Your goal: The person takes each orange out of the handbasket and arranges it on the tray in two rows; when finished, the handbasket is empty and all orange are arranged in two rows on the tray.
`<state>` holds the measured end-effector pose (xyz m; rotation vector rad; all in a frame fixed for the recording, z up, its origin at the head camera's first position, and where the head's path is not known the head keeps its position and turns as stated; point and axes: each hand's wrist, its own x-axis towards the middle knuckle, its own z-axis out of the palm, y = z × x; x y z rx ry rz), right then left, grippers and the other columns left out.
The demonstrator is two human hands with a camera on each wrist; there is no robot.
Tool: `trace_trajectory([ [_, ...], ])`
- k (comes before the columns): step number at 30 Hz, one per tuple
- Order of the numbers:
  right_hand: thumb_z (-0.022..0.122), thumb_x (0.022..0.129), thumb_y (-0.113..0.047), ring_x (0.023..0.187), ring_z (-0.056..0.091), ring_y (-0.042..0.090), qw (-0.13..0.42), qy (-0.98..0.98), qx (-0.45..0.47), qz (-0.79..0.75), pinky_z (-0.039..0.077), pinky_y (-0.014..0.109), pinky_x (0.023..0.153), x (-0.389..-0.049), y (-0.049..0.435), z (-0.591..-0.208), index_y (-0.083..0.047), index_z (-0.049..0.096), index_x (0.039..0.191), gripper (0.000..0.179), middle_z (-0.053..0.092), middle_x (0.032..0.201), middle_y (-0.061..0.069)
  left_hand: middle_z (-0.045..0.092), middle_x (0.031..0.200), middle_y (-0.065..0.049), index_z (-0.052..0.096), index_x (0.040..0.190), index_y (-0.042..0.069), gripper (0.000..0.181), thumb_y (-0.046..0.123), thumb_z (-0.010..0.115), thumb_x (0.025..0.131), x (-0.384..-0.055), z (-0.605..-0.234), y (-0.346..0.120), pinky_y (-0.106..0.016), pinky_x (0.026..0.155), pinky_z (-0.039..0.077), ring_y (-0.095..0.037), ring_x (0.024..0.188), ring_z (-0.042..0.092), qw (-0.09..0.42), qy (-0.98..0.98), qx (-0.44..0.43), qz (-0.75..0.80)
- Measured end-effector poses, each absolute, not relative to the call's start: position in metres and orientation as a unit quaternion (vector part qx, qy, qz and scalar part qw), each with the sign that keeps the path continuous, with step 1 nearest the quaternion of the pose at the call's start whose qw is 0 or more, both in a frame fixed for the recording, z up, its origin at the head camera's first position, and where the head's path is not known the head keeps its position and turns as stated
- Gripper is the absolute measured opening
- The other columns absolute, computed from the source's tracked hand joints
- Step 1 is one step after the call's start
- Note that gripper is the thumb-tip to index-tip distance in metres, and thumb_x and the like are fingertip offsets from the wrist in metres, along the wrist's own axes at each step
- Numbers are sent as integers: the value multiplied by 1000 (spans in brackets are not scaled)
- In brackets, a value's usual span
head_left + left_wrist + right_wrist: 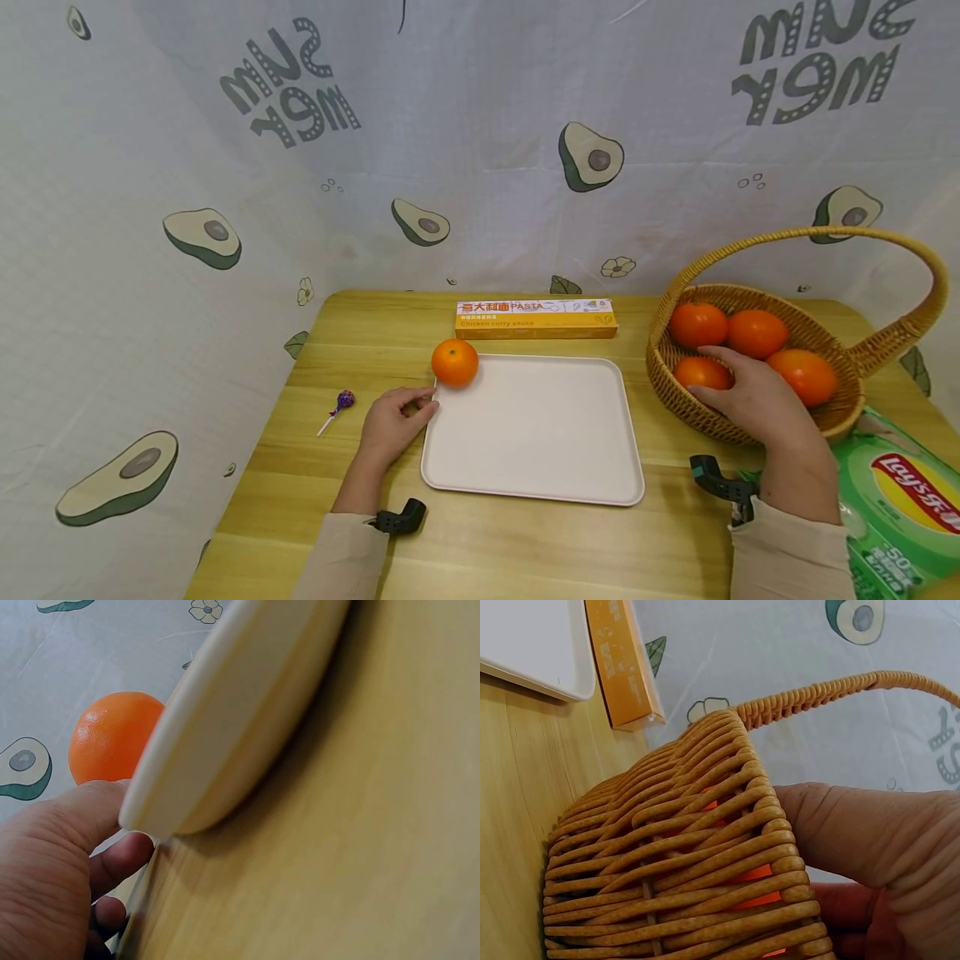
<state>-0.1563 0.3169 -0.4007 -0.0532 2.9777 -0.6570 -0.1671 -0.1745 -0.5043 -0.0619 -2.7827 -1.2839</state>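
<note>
In the head view, my right hand (761, 400) reaches into a wicker basket (667, 400), its thumb and fingers curled round the front-left tomato (697, 373). Other tomatoes (802, 377) lie around it inside. The right wrist view shows the thumb behind the woven wall (682, 877), which hides most of the fruit. My left hand (393, 425) touches the left edge of a white tray (532, 433) with its fingertips, loosely bent. An orange (454, 363) sits at the tray's back-left corner, just beyond that hand.
A yellow pasta box (536, 321) lies behind the tray. Left of the left hand is a lollipop (343, 402) in a purple wrapper. A green Lay's chip bag (900, 500) lies in front of the basket, beside the right forearm. The basket's tall handle (817, 232) arches over it.
</note>
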Motion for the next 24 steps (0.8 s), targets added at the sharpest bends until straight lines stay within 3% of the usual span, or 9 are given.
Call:
trace_trajectory([
  [9, 77, 90, -33, 108, 57, 53, 19, 979, -33, -201, 41, 72, 94, -158, 317, -406, 0, 54, 139, 64, 59, 128, 35, 68, 90, 3, 81, 111, 21, 23, 28, 79, 90, -168, -506, -174, -23, 69, 45, -13, 76, 54, 42, -908, -23, -416],
  [24, 72, 94, -38, 118, 48, 55, -7, 973, -7, -229, 36, 72, 98, -154, 313, -402, 4, 50, 140, 66, 50, 135, 37, 68, 89, 3, 81, 111, 22, 22, 28, 80, 89, -167, -509, -174, -23, 68, 44, -12, 75, 54, 43, -906, -23, -420],
])
